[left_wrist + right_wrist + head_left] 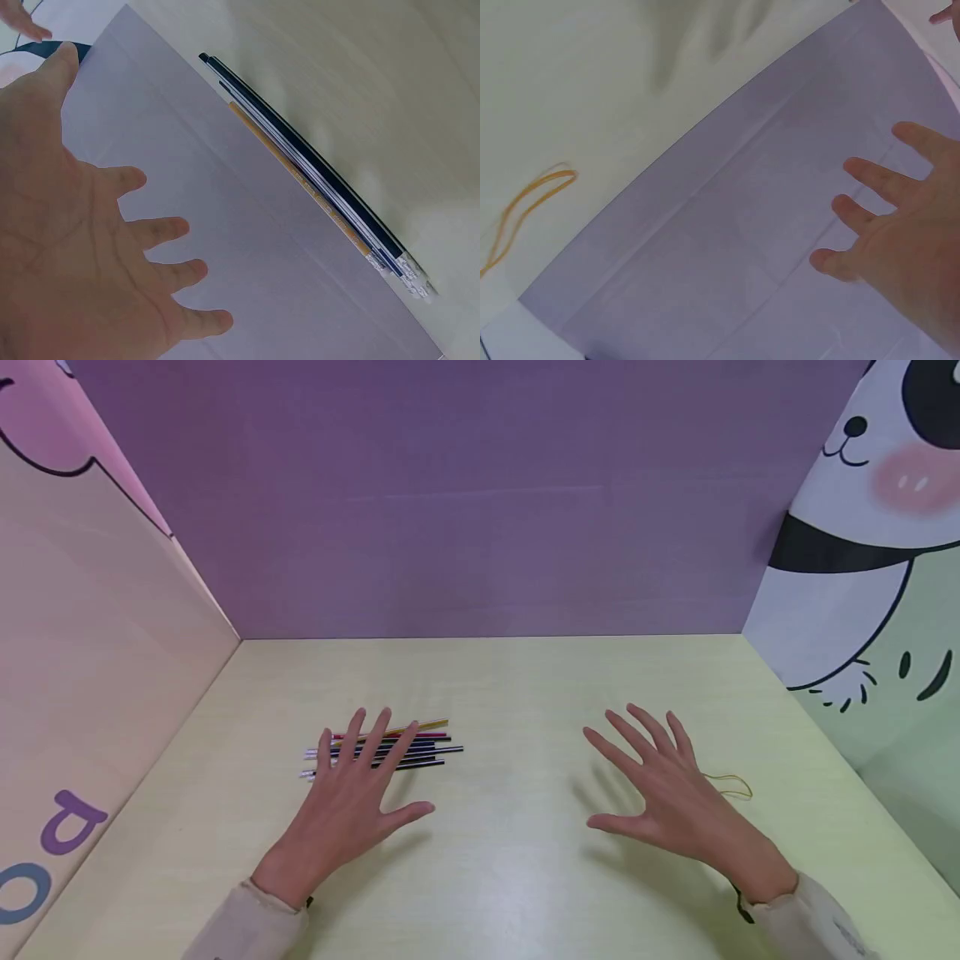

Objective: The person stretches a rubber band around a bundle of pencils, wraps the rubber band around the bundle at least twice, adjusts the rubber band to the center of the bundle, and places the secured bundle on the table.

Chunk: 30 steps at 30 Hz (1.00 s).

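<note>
- I see slim pencils [316, 169] lying flat in a loose, roughly parallel bunch, left on the surface [510, 693].
- Most look dark to me, with yellow and reddish ones farther back; pale ends point left.
- Right, I make out a thin yellow loop [536, 183], slack and partly hidden.

Head view: purple char [84, 810] is showing on L wall [112, 635], low down nr the table edge, tilted; it's looking like a "d", "p" or "a", can't tell which. Just below, blue ring-shaped char [43, 885] is standing on same wall, partly running off the pic's L edge; it's reading as an "o" or a zero. L wrist view: tiny dark print [319, 201] is running along yellow pencil [281, 159], too small/blurry to read. Greyish mark [847, 933] is showing on R sleeve [802, 906], illegible, poss. not text.
</note>
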Tool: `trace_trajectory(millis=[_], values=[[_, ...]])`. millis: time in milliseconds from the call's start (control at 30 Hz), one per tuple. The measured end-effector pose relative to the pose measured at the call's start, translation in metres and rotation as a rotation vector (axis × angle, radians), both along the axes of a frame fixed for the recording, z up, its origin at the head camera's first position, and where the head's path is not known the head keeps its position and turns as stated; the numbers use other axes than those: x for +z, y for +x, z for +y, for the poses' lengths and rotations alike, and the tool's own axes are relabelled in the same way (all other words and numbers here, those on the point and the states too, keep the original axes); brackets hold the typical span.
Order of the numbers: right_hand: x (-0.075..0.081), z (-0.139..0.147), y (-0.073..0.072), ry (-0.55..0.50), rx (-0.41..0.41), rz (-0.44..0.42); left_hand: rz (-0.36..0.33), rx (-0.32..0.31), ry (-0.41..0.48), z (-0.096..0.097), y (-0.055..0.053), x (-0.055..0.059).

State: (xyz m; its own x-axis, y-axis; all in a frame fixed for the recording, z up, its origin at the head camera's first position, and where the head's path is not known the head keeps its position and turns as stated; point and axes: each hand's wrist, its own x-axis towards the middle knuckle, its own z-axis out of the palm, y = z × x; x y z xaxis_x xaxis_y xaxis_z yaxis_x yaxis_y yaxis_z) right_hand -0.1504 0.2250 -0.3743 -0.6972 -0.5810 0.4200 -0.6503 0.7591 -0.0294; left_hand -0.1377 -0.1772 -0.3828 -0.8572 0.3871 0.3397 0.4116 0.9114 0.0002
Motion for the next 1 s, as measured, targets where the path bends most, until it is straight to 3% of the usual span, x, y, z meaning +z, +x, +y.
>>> trace_trajectory(millis=[133,300,500,667,833,1000], values=[[0.005,-0.016,-0.007,0.007,0.068,0.025,-0.071,0.008,0.012,0.000,0.003,0.004],[0.010,-0.038,-0.014,0.026,0.135,-0.019,-0.209,0.007,0.106,-0.001,0.009,0.010],[0.016,-0.068,-0.020,0.046,0.144,-0.272,-0.341,0.007,0.133,-0.003,0.012,0.018],[0.016,-0.099,-0.030,0.062,0.138,-0.444,-0.433,0.022,0.131,-0.007,0.008,0.023],[0.009,-0.135,-0.048,0.124,0.160,-0.475,-0.476,0.049,0.116,-0.011,0.000,0.018],[-0.003,-0.169,-0.069,0.183,0.169,-0.487,-0.441,0.070,0.079,-0.015,-0.006,0.011]])
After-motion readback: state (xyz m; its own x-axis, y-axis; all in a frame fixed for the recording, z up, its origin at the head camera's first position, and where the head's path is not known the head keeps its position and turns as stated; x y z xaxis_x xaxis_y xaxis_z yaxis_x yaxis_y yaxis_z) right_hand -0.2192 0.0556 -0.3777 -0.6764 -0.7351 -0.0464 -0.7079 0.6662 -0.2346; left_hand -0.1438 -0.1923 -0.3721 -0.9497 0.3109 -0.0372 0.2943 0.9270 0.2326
